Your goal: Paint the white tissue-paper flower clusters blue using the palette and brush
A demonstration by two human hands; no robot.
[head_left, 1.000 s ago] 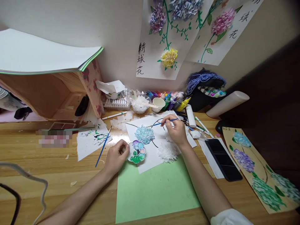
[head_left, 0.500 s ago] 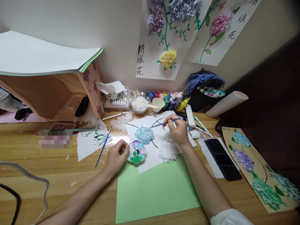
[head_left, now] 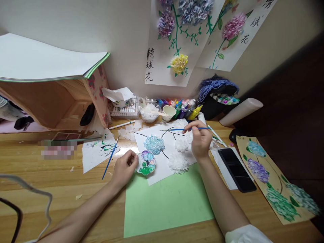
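My left hand is closed on the edge of a small flower-shaped paint palette with green, purple, blue and black paint in its wells. In my right hand is a thin blue paintbrush, held nearly level with its tip pointing left above the paper. Under the brush lies a white sheet with dark branch lines. It bears a raised blue paper flower beside the palette and white paper flowers on its right side. A green sheet extends from under the white one toward me.
A second blue paintbrush lies on a paint-stained paper to the left. At the back stand a paper cup, a bowl of paper scraps and paint bottles. On the right are a phone and a finished flower picture.
My right hand has moved right, taking the brush tip away from the blue flower to above the branch lines. My left hand stays at the palette. The whole view has shifted slightly.
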